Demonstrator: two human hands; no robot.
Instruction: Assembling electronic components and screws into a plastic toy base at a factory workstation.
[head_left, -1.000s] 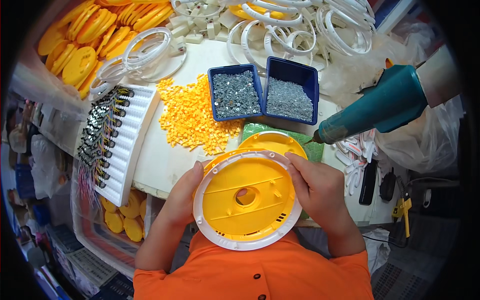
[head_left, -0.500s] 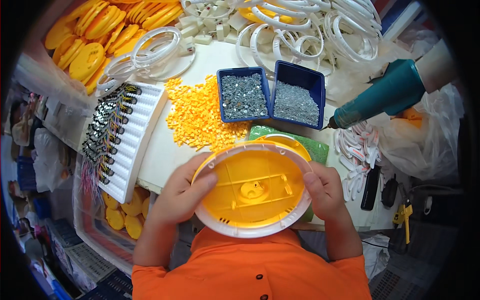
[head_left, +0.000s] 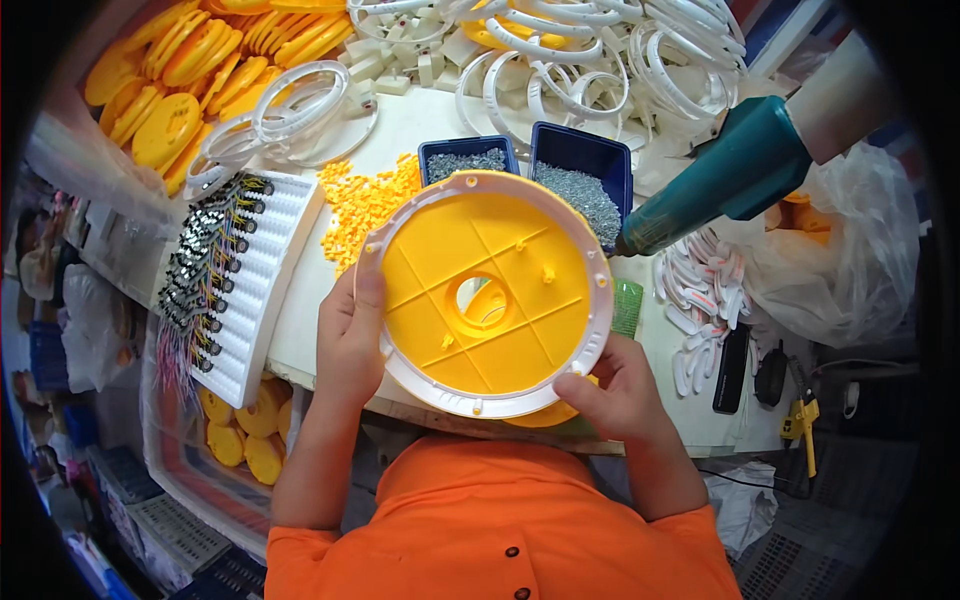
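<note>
Both my hands hold up a round yellow plastic cover [head_left: 530, 350] with a white ring [head_left: 598, 300] around its edge. Its face has a grid of thin ribs, small posts and a round hole in the middle. My left hand [head_left: 350, 345] grips the left rim, thumb on top. At the lower right rim, my right hand [head_left: 622, 392] closes on it with the thumb pressed on the ring. Part of another yellow piece [head_left: 545, 414] shows beneath the cover, near my right fingers; whether I hold it too, I cannot tell.
Behind the cover stand two blue bins [head_left: 622, 165] of small metal parts, beside loose yellow pieces [head_left: 365, 205]. A teal power screwdriver [head_left: 725, 175] hangs at right, near white parts [head_left: 695, 280]. Wired components lie on a white foam tray [head_left: 270, 290]. White rings [head_left: 300, 105] and yellow discs [head_left: 165, 130] fill the back.
The cover has risen away from my body and now shows a face with a central hole instead of a central hub. My right hand has moved to the lower right rim.
</note>
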